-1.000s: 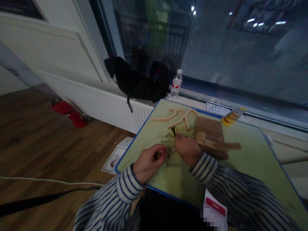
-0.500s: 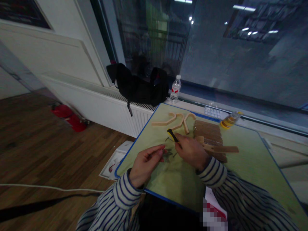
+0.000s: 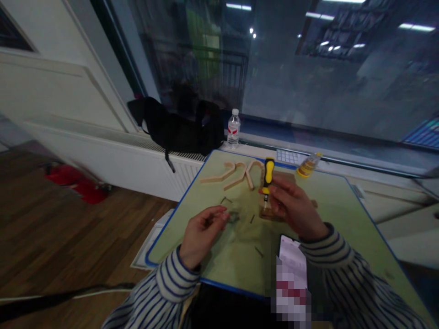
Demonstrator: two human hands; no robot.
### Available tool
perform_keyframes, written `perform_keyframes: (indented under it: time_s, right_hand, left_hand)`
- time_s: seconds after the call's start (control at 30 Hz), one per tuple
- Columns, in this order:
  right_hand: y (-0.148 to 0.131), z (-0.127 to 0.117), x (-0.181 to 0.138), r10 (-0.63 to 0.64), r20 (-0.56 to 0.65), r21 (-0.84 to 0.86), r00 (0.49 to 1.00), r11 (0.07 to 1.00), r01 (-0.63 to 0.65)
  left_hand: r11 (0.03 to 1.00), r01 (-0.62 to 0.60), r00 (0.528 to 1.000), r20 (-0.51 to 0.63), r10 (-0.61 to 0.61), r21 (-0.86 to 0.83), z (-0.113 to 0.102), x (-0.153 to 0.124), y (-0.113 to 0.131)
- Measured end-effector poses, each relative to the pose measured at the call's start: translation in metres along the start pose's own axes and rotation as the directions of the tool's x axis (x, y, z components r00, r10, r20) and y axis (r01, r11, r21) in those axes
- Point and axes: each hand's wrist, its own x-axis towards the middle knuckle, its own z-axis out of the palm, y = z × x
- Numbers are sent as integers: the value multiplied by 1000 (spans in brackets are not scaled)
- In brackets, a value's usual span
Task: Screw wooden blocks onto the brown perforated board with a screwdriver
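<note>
In my right hand point(image 3: 297, 208) is a yellow-and-black screwdriver point(image 3: 269, 172), held nearly upright, handle up and tip down, over brown wooden slats point(image 3: 286, 176) that the hand partly hides. My left hand point(image 3: 202, 233) is closed in a pinch above the table's left part. Whatever its fingertips hold is too small and blurred to name; a small greyish thing point(image 3: 233, 216) shows just beside them. Small dark screws point(image 3: 252, 219) lie between the hands, one point(image 3: 259, 252) nearer the front edge. Thin metal pieces point(image 3: 226, 200) lie beyond my left fingertips.
Bent wooden strips point(image 3: 219, 176) lie at the table's back left. A yellow-labelled bottle point(image 3: 309, 165) stands tilted in view at the back edge. A water bottle point(image 3: 233, 130) and black bag point(image 3: 181, 128) sit by the window. A phone point(image 3: 293, 258) lies near the front edge of the table point(image 3: 343, 228).
My right hand has moved right, away from my left hand, and the screwdriver has swung upright. The view has turned rightward, uncovering the phone and screws. The left hand keeps its pinch.
</note>
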Motion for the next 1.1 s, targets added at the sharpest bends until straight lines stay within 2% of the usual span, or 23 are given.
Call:
perform_keyframes:
  time_s: [0.1, 0.17, 0.23, 0.33, 0.37, 0.4, 0.47, 0.83, 0.93, 1.03, 1.1]
  right_hand:
    - [-2, -17, -7, -5, -82, 73, 997, 997, 11]
    - [-4, -29, -12, -6, -123, 97, 992, 995, 18]
    - [-6, -39, -16, -7, -152, 106, 988, 994, 23]
    - [-9, -51, -19, -17, -187, 114, 982, 993, 39]
    - [-10, -55, -19, -24, -200, 116, 980, 992, 48]
    - [-11, -58, -20, -33, -216, 118, 976, 991, 60]
    - [-11, -66, -21, -54, -247, 116, 968, 990, 84]
    - [-7, -101, -25, -138, -352, 79, 926, 981, 176]
    - [-3, -103, -26, -164, -360, 43, 918, 980, 193]
    - [-2, -104, -28, -212, -347, -14, 913, 975, 222]
    - [-3, -105, -28, -246, -314, -58, 917, 969, 240]
  left_hand:
    - [963, -134, 987, 122, 107, 236, 10, -6, -2]
    - [881, -294, 935, 303, 184, 370, 20, -12, -2]
    - [784, -464, 836, 496, 234, 413, 32, -18, 0]
    - [654, -646, 657, 723, 215, 392, 49, -23, -1]
    - [623, -679, 617, 762, 198, 388, 53, -25, -3]
    - [599, -695, 598, 782, 176, 397, 56, -25, -4]
    - [563, -704, 602, 785, 148, 433, 60, -25, -7]
    - [401, -636, 735, 676, 55, 660, 46, -3, -6]
    - [467, -604, 764, 636, 109, 646, 43, 1, -3]
    - [611, -551, 804, 558, 205, 569, 46, 5, 6]
    - [705, -495, 847, 463, 261, 508, 51, 8, 12]
